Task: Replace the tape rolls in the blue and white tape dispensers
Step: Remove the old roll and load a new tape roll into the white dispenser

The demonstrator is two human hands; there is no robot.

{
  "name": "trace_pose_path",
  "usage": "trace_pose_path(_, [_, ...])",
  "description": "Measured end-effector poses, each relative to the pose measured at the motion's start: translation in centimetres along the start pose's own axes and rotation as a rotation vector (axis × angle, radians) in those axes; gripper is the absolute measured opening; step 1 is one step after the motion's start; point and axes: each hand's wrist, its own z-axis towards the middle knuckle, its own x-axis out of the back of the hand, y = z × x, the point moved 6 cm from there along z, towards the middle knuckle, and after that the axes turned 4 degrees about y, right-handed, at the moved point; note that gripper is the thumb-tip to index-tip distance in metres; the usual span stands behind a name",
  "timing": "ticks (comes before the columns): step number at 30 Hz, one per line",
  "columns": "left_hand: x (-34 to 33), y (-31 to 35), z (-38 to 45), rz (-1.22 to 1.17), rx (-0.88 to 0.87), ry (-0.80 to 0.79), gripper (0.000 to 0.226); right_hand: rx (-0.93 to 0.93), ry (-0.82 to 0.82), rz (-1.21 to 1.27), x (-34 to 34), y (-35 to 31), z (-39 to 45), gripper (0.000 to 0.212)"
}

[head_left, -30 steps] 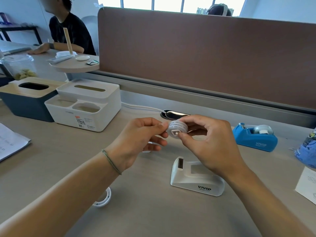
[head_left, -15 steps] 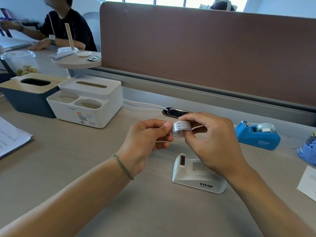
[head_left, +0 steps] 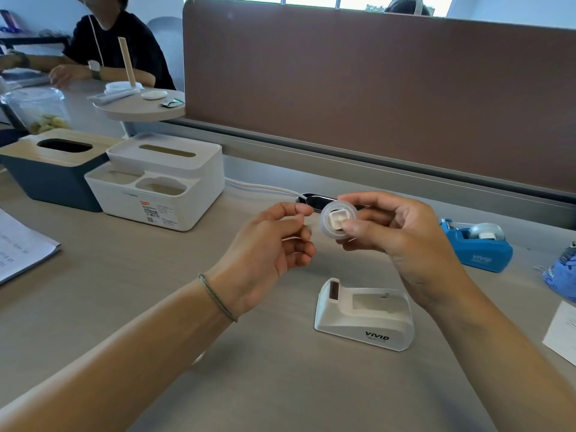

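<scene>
The counter (head_left: pixel 124 307) fills the lower frame, and at lower centre on it sits the white dispenser (head_left: pixel 363 319), its cradle bare; the blue dispenser (head_left: pixel 477 247) stands well apart at the right edge with a roll seated in it. Above the white one, mid-frame, the right hand (head_left: pixel 402 241) grasps the tape roll (head_left: pixel 339 219) on its white core, thumb across the face and fingers behind. The left hand (head_left: pixel 268 241) hangs just beside the roll with thumb and forefinger pinched together, seemingly on the loose tape end, though whether film lies between them cannot be told. The main risk is probably the roll being seated the wrong way round, so the tape feeds away from the cutter. A lesser risk is the core's axle missing its slots and sitting crooked. The smallest is the clear end slipping free and sticking back onto the roll.
</scene>
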Motion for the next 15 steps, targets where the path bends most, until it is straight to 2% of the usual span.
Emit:
trace_pose_path(2, [-0.1, 0.3, 0.0, 0.01, -0.031, 0.006, 0.027, -0.104, 0.007, 0.074, 0.4, 0.4, 0.2, 0.026])
trace_pose_path(3, [0.1, 0.7, -0.1, 0.109, -0.13, 0.029, 0.027, -0.162, 0.001, 0.104, 0.4, 0.7, 0.2, 0.026])
trace_pose_path(5, [-0.1, 2.3, -0.8, 0.517, -0.497, 0.053, 0.027, -0.27, -0.027, 0.157, 0.3, 1.3, 0.2, 0.025])
trace_pose_path(7, [-1.3, 2.6, -1.9, 0.88, -0.822, -0.017, 0.053, -0.349, -0.058, 0.197, 0.0, 1.9, 0.1, 0.024])
trace_pose_path(9, [-2.0, 2.5, -2.8, 1.01, -1.011, -0.071, 0.052, -0.404, -0.096, 0.213, -0.4, 2.2, -0.1, 0.021])
trace_pose_path(12, [-2.3, 2.6, -3.7, 1.061, -1.168, -0.056, 0.032, -0.475, -0.131, 0.241, -0.6, 2.6, -0.3, 0.019])
trace_pose_path(15, [-2.1, 2.8, -3.7, 1.066, -1.192, -0.028, 0.027, -0.527, -0.17, 0.274, -0.7, 2.5, -0.6, 0.016])
